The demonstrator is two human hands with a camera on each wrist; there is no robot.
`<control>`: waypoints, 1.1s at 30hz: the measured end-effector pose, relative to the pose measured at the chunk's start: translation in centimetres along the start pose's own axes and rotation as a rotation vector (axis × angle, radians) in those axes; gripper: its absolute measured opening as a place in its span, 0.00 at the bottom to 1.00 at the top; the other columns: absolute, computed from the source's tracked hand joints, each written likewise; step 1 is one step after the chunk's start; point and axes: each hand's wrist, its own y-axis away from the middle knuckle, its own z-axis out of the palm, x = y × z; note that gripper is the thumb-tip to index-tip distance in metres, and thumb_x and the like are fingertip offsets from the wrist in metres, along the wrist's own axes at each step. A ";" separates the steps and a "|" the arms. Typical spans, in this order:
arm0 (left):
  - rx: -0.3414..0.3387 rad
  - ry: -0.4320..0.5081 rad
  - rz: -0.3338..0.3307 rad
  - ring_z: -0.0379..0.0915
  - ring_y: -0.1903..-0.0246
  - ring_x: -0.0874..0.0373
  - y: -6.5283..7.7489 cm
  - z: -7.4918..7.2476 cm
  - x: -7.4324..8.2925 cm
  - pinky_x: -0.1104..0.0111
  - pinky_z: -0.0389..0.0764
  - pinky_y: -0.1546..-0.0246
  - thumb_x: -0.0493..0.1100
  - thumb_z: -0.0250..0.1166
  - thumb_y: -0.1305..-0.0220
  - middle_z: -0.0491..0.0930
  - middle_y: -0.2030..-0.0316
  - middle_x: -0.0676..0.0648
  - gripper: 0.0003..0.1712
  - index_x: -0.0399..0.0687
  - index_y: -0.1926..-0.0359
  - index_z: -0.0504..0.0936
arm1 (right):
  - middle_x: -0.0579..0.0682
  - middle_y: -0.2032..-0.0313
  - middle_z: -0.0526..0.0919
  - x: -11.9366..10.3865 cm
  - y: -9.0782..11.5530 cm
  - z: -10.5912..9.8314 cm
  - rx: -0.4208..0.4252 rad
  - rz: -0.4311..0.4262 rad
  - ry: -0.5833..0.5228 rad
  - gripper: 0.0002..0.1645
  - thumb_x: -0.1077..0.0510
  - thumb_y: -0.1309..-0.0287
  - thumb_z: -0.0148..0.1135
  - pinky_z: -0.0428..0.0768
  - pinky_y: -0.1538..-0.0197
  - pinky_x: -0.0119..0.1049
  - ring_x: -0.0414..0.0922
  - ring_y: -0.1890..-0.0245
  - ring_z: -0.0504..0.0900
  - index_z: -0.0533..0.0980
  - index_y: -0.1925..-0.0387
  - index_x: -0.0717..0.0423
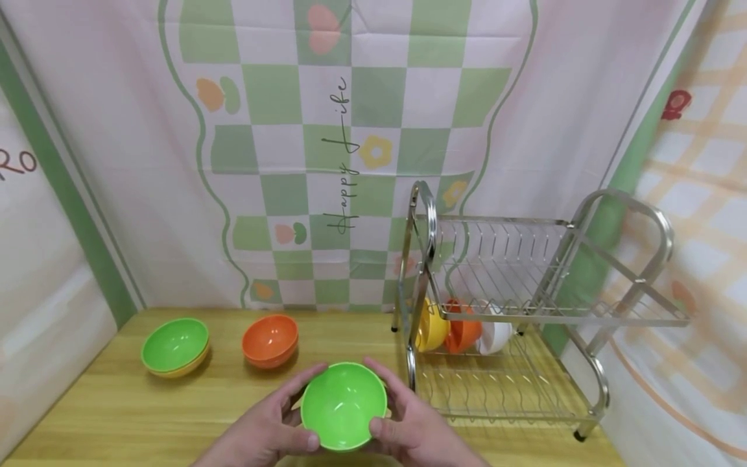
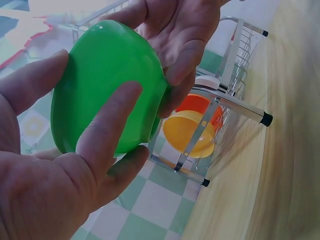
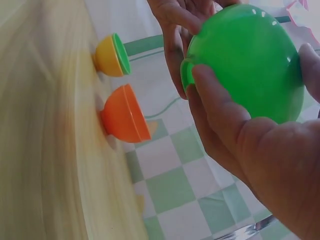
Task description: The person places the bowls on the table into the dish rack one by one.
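Observation:
Both hands hold a bright green bowl [image 1: 344, 405] over the front of the table in the head view, with its hollow facing up. My left hand [image 1: 270, 425] grips it from the left, thumb at the near rim and fingers round the side. On the opposite side my right hand [image 1: 415, 425] grips it in the same manner. The left wrist view shows the outer wall of the green bowl [image 2: 107, 85] with fingers spread over it. In the right wrist view, fingers also reach beneath the green bowl [image 3: 250, 65] near its foot ring.
An orange bowl [image 1: 270, 340] sits left of the hands; farther left, a green bowl [image 1: 175, 344] is nested in a yellow bowl [image 1: 185, 371]. At right stands a two-tier metal dish rack [image 1: 426, 259], its lower tier holding yellow [image 1: 433, 327], orange [image 1: 463, 331] and white [image 1: 495, 337] bowls on edge.

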 end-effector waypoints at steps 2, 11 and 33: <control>-0.003 -0.003 0.002 0.68 0.38 0.44 -0.1 0.1 -0.1 0.54 0.74 0.40 0.27 0.68 0.41 0.46 0.26 0.36 0.57 0.45 0.21 0.42 | 0.62 0.28 0.53 -0.1 0.1 -0.2 0.000 -0.001 0.013 0.53 0.59 0.34 0.64 0.72 0.39 0.60 0.63 0.39 0.71 0.41 0.21 0.47; 0.014 -0.104 0.008 0.70 0.40 0.43 -1.4 0.9 -0.8 0.54 0.77 0.43 0.32 0.71 0.42 0.47 0.26 0.36 0.55 0.48 0.21 0.48 | 0.62 0.30 0.56 -1.1 1.3 -1.4 0.025 0.000 0.054 0.49 0.63 0.34 0.63 0.72 0.40 0.62 0.62 0.39 0.70 0.47 0.22 0.46; 0.290 -0.337 0.136 0.78 0.53 0.47 -11.5 2.8 -3.8 0.52 0.83 0.53 0.38 0.72 0.40 0.72 0.44 0.39 0.44 0.53 0.26 0.64 | 0.70 0.33 0.58 -8.6 10.1 -7.5 0.130 -0.055 0.518 0.47 0.68 0.31 0.57 0.80 0.46 0.51 0.61 0.41 0.72 0.45 0.21 0.45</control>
